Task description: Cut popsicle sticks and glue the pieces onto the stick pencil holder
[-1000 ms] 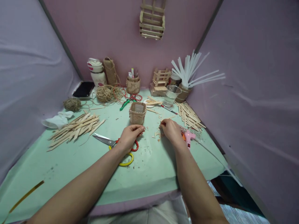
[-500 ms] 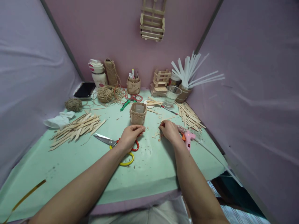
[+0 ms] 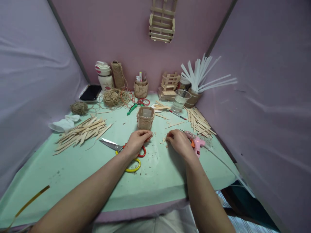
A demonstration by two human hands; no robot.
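Note:
My left hand [image 3: 138,142] is closed in a pinch above the handles of the scissors [image 3: 118,148]; anything between its fingertips is too small to name. Just beyond it stands a small wooden pot [image 3: 145,119] with a scalloped rim. My right hand [image 3: 178,141] is closed too, its fingertips down at the wood scraps [image 3: 163,141] on the table; what they grip is hidden. Beside that hand, on the right, lies a pink glue gun [image 3: 198,144].
Wood strips [image 3: 84,131] lie at the left, and more strips [image 3: 199,122] at the right. Farther back are twine [image 3: 114,97], green-handled pliers [image 3: 132,109], a clear cup [image 3: 179,101] of liquid, a bottle [image 3: 105,77] and a pot of white sticks [image 3: 193,98].
My right hand has lowered slightly toward the scraps and its wrist has shifted right. My left hand keeps its pinch. The whole view has shifted a little.

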